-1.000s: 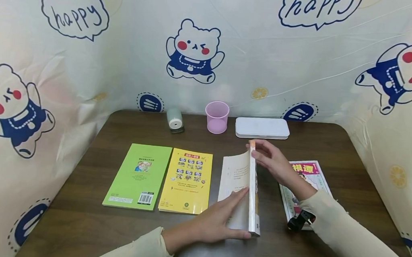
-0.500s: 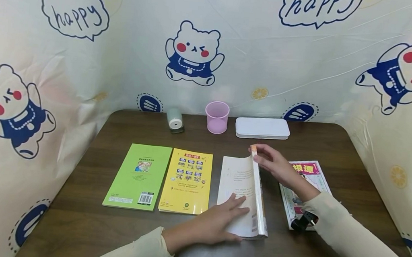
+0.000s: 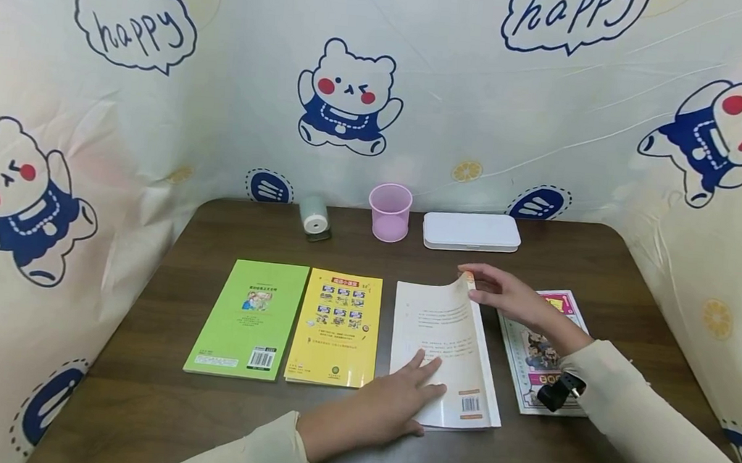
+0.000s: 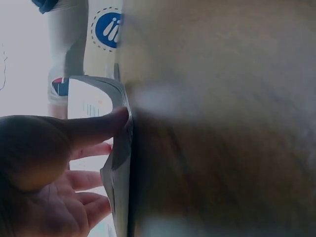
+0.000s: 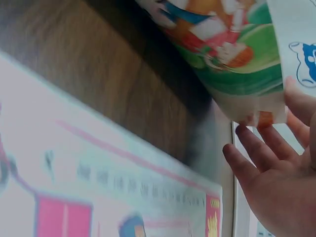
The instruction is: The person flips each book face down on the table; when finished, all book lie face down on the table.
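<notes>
A white book (image 3: 436, 320) lies back cover up in the head view, with lines of print and a barcode near its lower right corner. My right hand (image 3: 512, 301) pinches its far right corner, which curls up off the table. In the right wrist view the colourful illustrated underside of the book (image 5: 232, 59) shows beside the fingers (image 5: 271, 158). My left hand (image 3: 383, 403) rests on the book's near left part, fingers spread over the cover. The left wrist view shows that thumb (image 4: 98, 128) along the book's edge.
Left of it lie a green book (image 3: 249, 324) and a yellow book (image 3: 337, 330). A comic-style book (image 3: 541, 354) lies under my right forearm. A grey-green cylinder (image 3: 314, 216), a pink cup (image 3: 390, 213) and a white case (image 3: 472, 232) line the table's (image 3: 231, 424) back.
The white book has tipped from standing nearly on edge to lying almost flat, its spine side swinging right. My left fingers have spread over its cover; my right hand has moved right and nearer.
</notes>
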Tool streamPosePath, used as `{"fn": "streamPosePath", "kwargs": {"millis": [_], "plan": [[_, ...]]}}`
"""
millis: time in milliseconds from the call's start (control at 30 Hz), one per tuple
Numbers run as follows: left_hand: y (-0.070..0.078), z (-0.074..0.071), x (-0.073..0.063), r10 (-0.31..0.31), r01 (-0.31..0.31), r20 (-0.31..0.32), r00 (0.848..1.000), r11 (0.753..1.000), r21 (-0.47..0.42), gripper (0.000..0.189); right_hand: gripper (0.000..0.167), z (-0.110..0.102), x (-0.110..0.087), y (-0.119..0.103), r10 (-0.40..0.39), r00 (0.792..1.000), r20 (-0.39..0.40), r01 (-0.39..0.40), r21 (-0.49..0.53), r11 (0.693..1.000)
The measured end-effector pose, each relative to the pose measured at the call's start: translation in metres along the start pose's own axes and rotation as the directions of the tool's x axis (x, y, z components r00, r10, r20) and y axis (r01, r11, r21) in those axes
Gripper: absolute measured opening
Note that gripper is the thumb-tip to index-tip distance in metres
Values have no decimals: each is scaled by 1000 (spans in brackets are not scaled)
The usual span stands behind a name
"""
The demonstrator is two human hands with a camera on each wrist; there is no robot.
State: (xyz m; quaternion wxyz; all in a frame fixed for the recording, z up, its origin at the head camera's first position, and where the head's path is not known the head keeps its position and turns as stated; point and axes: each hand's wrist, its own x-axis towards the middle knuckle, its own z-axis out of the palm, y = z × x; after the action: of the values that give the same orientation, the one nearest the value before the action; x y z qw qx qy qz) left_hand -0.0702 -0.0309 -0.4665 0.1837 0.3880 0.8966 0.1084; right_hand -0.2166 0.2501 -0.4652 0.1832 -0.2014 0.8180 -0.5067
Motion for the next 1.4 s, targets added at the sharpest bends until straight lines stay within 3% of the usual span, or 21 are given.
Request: {"fn": "streamPosePath", "kwargs": {"millis": [200,400,667,867,1400], "plan": [[4,2,0,25,-23,-5,1000,988,152,68,54,-10,-1,7,2,1000,22,0,-100,995],[5,1,0,37,-33,-12,999,978,207,70,53,-17,-3,5,9,1000,26,-3,-195,981],[-1,-2,-1,27,-27,3,1000,990,137,72,54,-21,-1,9,19,999,43,-8,-240,971],[-7,-3,-2,22,-22,-2,1000,996,91,74,53,-18,4,19,24,1000,11,-19,-316,949],[-18,-2,-3,24,-22,-18,1000,997,79,77,49,-6,11,24,72,995,-68,-93,-398,913]]}}
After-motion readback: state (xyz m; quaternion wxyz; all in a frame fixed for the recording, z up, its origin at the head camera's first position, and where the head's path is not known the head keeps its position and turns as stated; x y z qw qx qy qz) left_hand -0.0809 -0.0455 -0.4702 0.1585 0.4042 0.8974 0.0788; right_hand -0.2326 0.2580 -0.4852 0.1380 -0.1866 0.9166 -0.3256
